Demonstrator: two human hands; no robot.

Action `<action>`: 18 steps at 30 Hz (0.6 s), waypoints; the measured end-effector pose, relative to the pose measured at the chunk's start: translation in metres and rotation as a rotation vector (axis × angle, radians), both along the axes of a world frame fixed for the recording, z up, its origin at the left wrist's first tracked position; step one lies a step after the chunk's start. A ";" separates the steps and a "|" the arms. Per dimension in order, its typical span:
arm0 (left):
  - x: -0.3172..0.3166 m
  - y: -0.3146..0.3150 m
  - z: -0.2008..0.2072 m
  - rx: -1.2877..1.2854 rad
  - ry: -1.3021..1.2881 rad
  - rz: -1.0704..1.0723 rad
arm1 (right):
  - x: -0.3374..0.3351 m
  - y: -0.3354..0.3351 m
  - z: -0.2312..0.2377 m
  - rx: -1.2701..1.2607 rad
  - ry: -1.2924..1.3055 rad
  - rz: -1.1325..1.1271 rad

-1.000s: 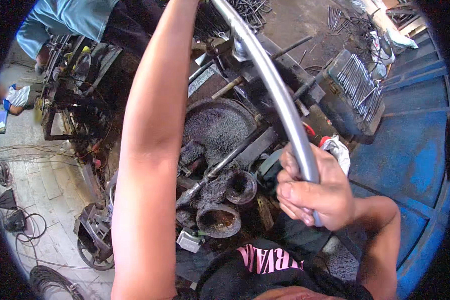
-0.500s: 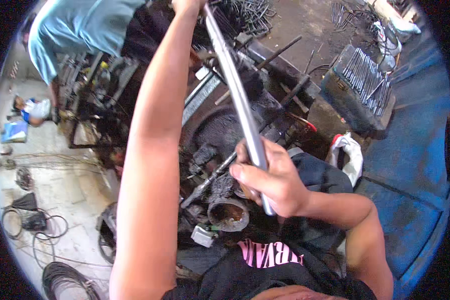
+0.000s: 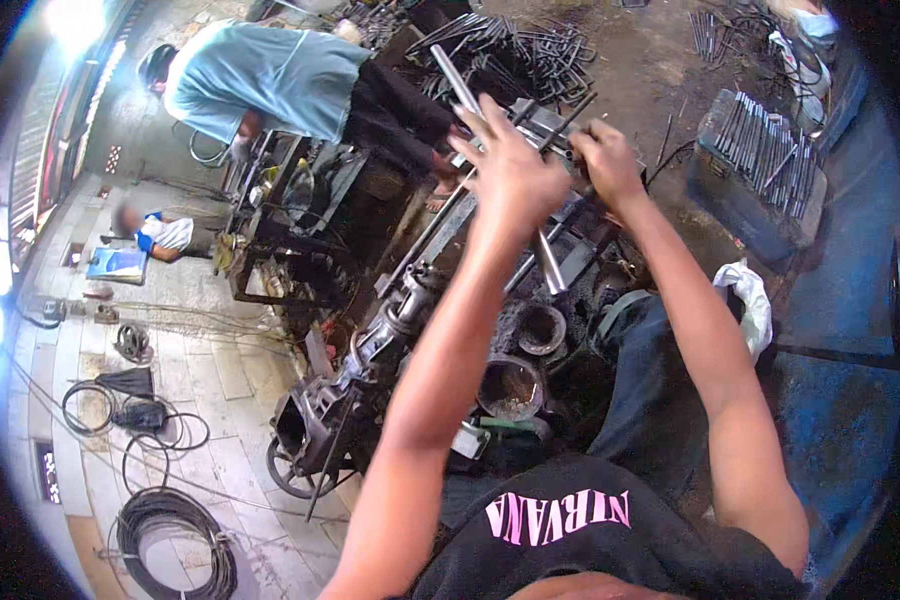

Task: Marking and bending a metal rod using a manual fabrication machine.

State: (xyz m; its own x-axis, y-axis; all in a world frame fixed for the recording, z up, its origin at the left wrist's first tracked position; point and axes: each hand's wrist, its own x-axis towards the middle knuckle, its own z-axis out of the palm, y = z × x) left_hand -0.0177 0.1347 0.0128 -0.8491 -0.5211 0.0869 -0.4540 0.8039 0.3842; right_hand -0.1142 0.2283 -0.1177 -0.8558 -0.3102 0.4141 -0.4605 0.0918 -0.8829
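Observation:
A shiny silver metal pipe [image 3: 551,264] slants across the machine, its far end up and left, its near end below my left hand. My left hand [image 3: 515,170] is over the middle of this pipe with its fingers spread. It hides part of the pipe, and whether it touches it I cannot tell. To its right, my right hand [image 3: 607,165] has its fingers curled, close to a thin dark rod [image 3: 568,122] on the machine. What the fingers hold, if anything, is hidden. Beneath both arms lies the greasy dark machine [image 3: 410,300].
A round cup [image 3: 511,388] with debris sits near my body. On the right stands a crate topped with metal rods [image 3: 765,150]. Bent rods [image 3: 515,60] are piled at the far side. A person in a blue shirt [image 3: 270,80] bends over another bench. Coiled cable [image 3: 175,545] lies left.
My right hand has let go of the pipe's near end and moved forward to the machine. The pipe is farther from me, and my left hand's fingers have spread. The view has shifted.

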 end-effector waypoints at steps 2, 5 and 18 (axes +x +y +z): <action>0.028 0.007 0.006 0.052 0.023 -0.002 | -0.010 -0.021 0.025 -0.037 -0.249 -0.047; 0.053 0.002 0.006 0.093 0.083 0.085 | -0.045 -0.058 0.021 -0.135 -0.312 -0.005; 0.071 0.020 0.011 0.160 -0.111 0.115 | -0.131 -0.244 0.080 -0.498 -1.139 0.680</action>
State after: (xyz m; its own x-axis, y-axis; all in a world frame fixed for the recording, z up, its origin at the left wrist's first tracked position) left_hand 0.0538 0.1550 0.0233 -0.7831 -0.6145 -0.0952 -0.5857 0.6773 0.4452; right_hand -0.2456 -0.0159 -0.0374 -0.5360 -0.8191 -0.2043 0.6868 -0.2824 -0.6697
